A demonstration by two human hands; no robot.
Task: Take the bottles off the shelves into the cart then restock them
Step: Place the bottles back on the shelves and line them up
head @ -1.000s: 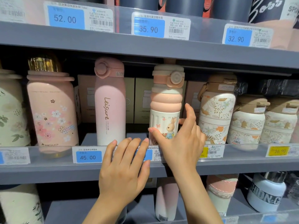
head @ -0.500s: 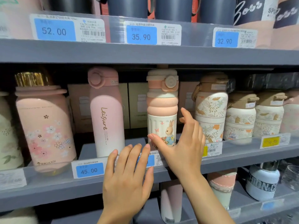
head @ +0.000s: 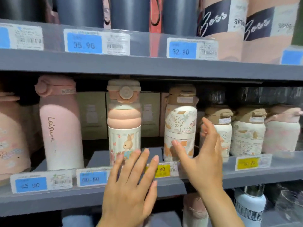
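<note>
Middle shelf [head: 147, 69] crosses frame centre. My left hand [head: 131, 189] is spread flat, fingers wide, holding nothing, low centre, over the shelf lip, fingertips before the rabbit-print bottle [head: 124, 122]. My right hand [head: 203, 159] is open wide, empty, thumb touching the leaf-print bottle [head: 180, 125] right of centre, fingers behind it. Left of centre stands a pink bottle [head: 59, 125] lettered "Leisure". Blue tags read "35.90" [head: 84, 44], "32.90" [head: 182, 50], "50.50" [head: 91, 178]; "45.00" [head: 31, 185] is blurred. Upper right, wrap [head: 214, 18] reads "Boss".
</note>
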